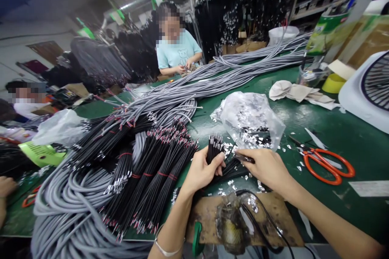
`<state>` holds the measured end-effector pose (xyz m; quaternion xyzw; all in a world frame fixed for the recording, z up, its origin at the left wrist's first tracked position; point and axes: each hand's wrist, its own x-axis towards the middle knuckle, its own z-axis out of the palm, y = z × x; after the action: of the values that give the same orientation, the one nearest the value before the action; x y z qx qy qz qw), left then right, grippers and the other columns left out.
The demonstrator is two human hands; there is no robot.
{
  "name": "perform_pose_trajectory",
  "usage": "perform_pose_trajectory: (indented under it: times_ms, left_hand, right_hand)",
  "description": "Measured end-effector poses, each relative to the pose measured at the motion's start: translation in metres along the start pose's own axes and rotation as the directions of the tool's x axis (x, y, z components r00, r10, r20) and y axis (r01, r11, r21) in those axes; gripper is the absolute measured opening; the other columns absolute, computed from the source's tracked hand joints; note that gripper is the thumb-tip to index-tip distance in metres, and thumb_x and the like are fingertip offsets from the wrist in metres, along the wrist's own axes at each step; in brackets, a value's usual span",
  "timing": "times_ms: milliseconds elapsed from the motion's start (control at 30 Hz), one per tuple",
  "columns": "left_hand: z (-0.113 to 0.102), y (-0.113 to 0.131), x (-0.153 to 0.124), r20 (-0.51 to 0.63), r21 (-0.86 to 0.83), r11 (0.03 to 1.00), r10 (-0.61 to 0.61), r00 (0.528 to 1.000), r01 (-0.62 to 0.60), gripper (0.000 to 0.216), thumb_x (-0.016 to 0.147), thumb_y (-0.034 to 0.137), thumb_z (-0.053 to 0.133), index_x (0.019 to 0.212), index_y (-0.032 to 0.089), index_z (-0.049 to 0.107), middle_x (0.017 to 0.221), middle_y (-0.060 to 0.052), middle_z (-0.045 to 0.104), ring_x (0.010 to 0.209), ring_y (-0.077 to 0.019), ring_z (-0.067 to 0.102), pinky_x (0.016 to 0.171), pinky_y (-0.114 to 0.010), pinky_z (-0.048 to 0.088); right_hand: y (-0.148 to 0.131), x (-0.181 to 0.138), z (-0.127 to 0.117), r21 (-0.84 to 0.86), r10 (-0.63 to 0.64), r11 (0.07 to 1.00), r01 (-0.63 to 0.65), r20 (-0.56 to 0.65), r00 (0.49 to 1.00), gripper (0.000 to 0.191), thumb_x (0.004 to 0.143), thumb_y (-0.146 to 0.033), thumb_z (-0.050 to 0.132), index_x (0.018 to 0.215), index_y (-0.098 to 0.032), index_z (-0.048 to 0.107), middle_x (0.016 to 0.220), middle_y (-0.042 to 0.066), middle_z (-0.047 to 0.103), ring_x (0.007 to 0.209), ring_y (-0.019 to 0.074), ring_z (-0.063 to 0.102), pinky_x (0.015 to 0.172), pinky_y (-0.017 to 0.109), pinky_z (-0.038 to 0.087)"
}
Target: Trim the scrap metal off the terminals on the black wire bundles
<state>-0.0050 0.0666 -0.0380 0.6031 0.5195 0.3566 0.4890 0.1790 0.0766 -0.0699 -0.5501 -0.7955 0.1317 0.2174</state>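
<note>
My left hand [204,172] is wrapped round a bundle of short black wires [215,149] with silvery tips pointing up. Just right of it, my right hand [267,168] is closed on a small dark tool [244,158]; its kind is unclear. More black wires [232,170] lie on the green table below both hands. Behind them sits a clear plastic bag [252,115] with small shiny metal pieces inside, and similar pieces are scattered round it. Close to my body is a wooden board [206,214] carrying a worn, lumpy fixture [231,226] with black cords.
Banded black wire bundles [152,178] and coiled grey cables [69,194] fill the left side. Orange-handled scissors [328,164], a cloth [300,92] and a white fan [369,93] are on the right. One co-worker [179,50] sits opposite; another person is at far left.
</note>
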Motion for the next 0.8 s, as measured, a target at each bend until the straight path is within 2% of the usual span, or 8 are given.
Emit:
perform_pose_trajectory:
  times_ms: [67, 133, 200, 267, 367, 500, 600, 800]
  left_hand:
    - [0.001, -0.002, -0.001, -0.055, 0.019, 1.000, -0.002, 0.998, 0.003, 0.030, 0.080, 0.039, 0.054, 0.066, 0.013, 0.053, 0.048, 0.002, 0.052, 0.039, -0.0072, 0.046, 0.041, -0.019, 0.036]
    - [0.001, -0.002, -0.005, -0.137, 0.038, 0.999, -0.016, 0.991, 0.021, 0.031, 0.078, 0.039, 0.057, 0.061, 0.013, 0.053, 0.043, 0.004, 0.048, 0.035, -0.0063, 0.042, 0.038, -0.018, 0.033]
    - [0.001, 0.001, -0.009, -0.217, 0.043, 0.998, -0.029, 0.976, 0.039, 0.029, 0.076, 0.038, 0.060, 0.063, 0.012, 0.055, 0.044, 0.003, 0.051, 0.033, -0.0057, 0.041, 0.035, -0.018, 0.030]
    - [0.002, 0.004, -0.013, -0.260, 0.066, 0.997, -0.025, 0.965, 0.044, 0.027, 0.074, 0.037, 0.062, 0.066, 0.012, 0.058, 0.045, 0.002, 0.053, 0.032, -0.0060, 0.041, 0.034, -0.017, 0.030]
    - [0.004, 0.007, -0.017, -0.270, 0.134, 0.990, 0.008, 0.963, 0.029, 0.025, 0.074, 0.036, 0.063, 0.068, 0.012, 0.062, 0.045, 0.001, 0.057, 0.037, -0.0087, 0.048, 0.039, -0.019, 0.037]
    - [0.006, 0.007, -0.018, -0.305, 0.208, 0.978, 0.064, 0.950, 0.001, 0.021, 0.071, 0.033, 0.066, 0.069, 0.012, 0.065, 0.057, -0.003, 0.065, 0.050, -0.0139, 0.057, 0.048, -0.022, 0.044]
    - [0.006, 0.007, -0.018, -0.326, 0.255, 0.967, 0.107, 0.939, -0.022, 0.021, 0.069, 0.033, 0.067, 0.067, 0.012, 0.064, 0.058, -0.002, 0.064, 0.051, -0.0138, 0.056, 0.049, -0.022, 0.043]
    - [0.008, 0.011, -0.020, -0.316, 0.343, 0.938, 0.172, 0.933, -0.057, 0.019, 0.067, 0.030, 0.070, 0.063, 0.014, 0.062, 0.059, 0.002, 0.059, 0.052, -0.0098, 0.049, 0.048, -0.019, 0.040]
  right_hand:
    - [-0.001, -0.001, 0.000, 0.201, 0.020, 0.979, 0.017, -0.179, 0.984, 0.021, 0.078, -0.021, 0.058, 0.095, -0.023, 0.070, 0.088, 0.006, 0.072, 0.077, 0.0235, 0.068, 0.065, 0.033, 0.053]
    - [-0.006, -0.003, -0.001, 0.409, 0.056, 0.910, 0.070, -0.289, 0.956, 0.018, 0.079, -0.023, 0.057, 0.092, -0.019, 0.070, 0.089, 0.005, 0.072, 0.077, 0.0205, 0.068, 0.069, 0.031, 0.053]
    - [-0.013, -0.005, -0.004, 0.562, 0.076, 0.821, 0.098, -0.277, 0.958, 0.016, 0.079, -0.025, 0.058, 0.086, -0.017, 0.070, 0.084, 0.004, 0.072, 0.072, 0.0179, 0.068, 0.067, 0.027, 0.053]
    - [-0.019, -0.007, -0.007, 0.644, 0.072, 0.761, 0.079, -0.204, 0.976, 0.016, 0.079, -0.027, 0.059, 0.083, -0.017, 0.070, 0.080, 0.004, 0.072, 0.068, 0.0163, 0.067, 0.063, 0.026, 0.053]
    - [-0.024, -0.009, -0.011, 0.654, 0.046, 0.754, 0.062, -0.147, 0.988, 0.020, 0.079, -0.030, 0.059, 0.090, -0.017, 0.068, 0.087, 0.004, 0.071, 0.074, 0.0171, 0.066, 0.065, 0.027, 0.053]
    - [-0.023, -0.012, -0.011, 0.564, -0.003, 0.817, 0.124, -0.210, 0.978, 0.032, 0.083, -0.031, 0.054, 0.112, -0.018, 0.059, 0.107, 0.007, 0.064, 0.095, 0.0188, 0.060, 0.081, 0.031, 0.048]
    - [-0.022, -0.014, -0.008, 0.527, -0.046, 0.834, 0.166, -0.232, 0.972, 0.026, 0.086, -0.026, 0.051, 0.109, -0.018, 0.061, 0.101, 0.005, 0.064, 0.092, 0.0160, 0.059, 0.082, 0.029, 0.046]
    - [-0.025, -0.014, -0.007, 0.548, -0.100, 0.805, 0.225, -0.247, 0.964, 0.021, 0.086, -0.020, 0.052, 0.102, -0.018, 0.065, 0.092, 0.003, 0.066, 0.084, 0.0125, 0.059, 0.077, 0.024, 0.045]
